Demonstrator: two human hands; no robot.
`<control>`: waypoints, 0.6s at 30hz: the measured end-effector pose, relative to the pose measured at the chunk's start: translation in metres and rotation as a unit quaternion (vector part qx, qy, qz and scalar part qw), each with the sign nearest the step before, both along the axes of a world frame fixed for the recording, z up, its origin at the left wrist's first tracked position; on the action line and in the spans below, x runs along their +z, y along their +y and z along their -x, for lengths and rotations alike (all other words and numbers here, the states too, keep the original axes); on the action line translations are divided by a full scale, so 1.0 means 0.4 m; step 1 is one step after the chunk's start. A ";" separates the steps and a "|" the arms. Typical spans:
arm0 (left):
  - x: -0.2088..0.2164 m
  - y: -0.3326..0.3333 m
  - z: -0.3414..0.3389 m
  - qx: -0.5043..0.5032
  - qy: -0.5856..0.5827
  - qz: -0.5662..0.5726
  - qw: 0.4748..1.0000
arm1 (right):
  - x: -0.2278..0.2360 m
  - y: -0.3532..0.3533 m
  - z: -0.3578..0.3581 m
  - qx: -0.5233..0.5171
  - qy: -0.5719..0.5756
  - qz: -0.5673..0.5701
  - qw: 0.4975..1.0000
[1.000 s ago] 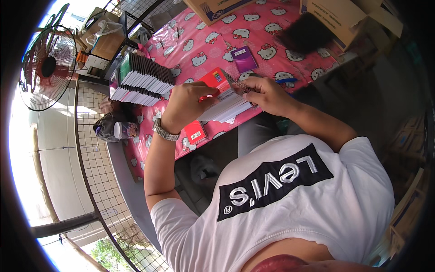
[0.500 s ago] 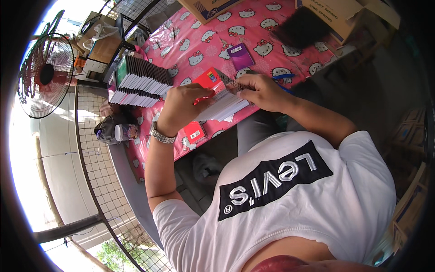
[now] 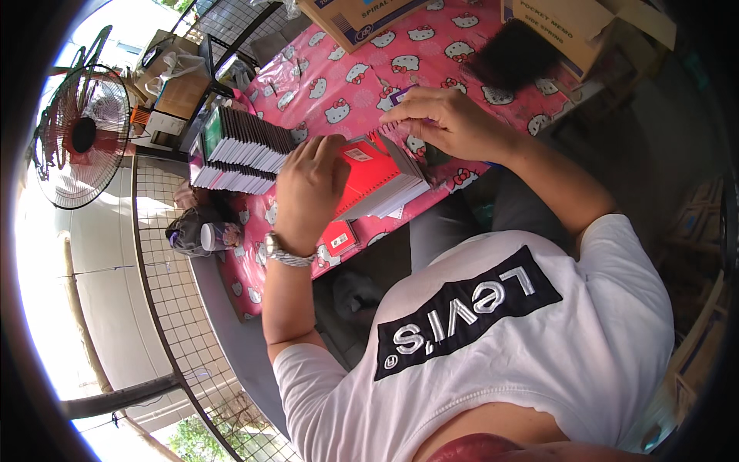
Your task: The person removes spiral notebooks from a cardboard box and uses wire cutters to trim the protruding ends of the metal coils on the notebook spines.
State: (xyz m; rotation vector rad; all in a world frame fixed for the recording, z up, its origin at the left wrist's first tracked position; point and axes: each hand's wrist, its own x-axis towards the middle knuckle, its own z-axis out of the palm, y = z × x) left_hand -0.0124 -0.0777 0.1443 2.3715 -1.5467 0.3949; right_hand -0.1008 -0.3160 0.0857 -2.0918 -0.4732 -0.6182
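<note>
Roughly at ten o'clock in the view stands a wire-caged fan (image 3: 81, 135); nearer the middle come a white-lidded cup (image 3: 219, 237) and a tall stack of dark-covered notebooks (image 3: 239, 146). The left hand (image 3: 312, 181), a patterned band at its wrist, is curled at the left end of a red-covered paper block (image 3: 373, 177); its thumb is hidden, so I cannot tell whether it pinches. At seven o'clock from the block, a small red notebook (image 3: 339, 240) bears a white label. A brown carton (image 3: 362, 19) with dark lettering sits at twelve. The block lies on glossy pink sheeting (image 3: 427, 58) printed with cat faces; its smooth cover carries a pale sticker too small to read, its edge a row of holes. Just above, partly covering a purple notebook (image 3: 399, 97), the right hand (image 3: 450, 119) has bent fingers gathered near red coils; a pinch cannot be confirmed. Between one and two o'clock is another lettered carton (image 3: 550, 27).
</note>
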 end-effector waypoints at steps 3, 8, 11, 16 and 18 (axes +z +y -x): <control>-0.053 -0.009 0.007 0.015 -0.052 0.059 0.997 | 0.002 0.000 -0.016 0.013 -0.056 -0.010 0.998; -0.055 -0.011 0.022 0.030 -0.011 0.058 0.998 | 0.019 0.002 -0.010 0.043 -0.006 0.014 0.999; -0.048 -0.023 0.017 0.016 0.007 0.076 0.997 | 0.026 -0.012 -0.023 0.075 -0.011 0.001 0.997; -0.051 -0.060 0.027 0.020 0.022 0.092 0.995 | 0.020 -0.056 -0.039 0.161 0.009 -0.039 0.986; -0.057 -0.061 0.035 0.044 0.014 0.076 0.996 | 0.019 -0.062 -0.034 0.172 -0.014 0.003 0.985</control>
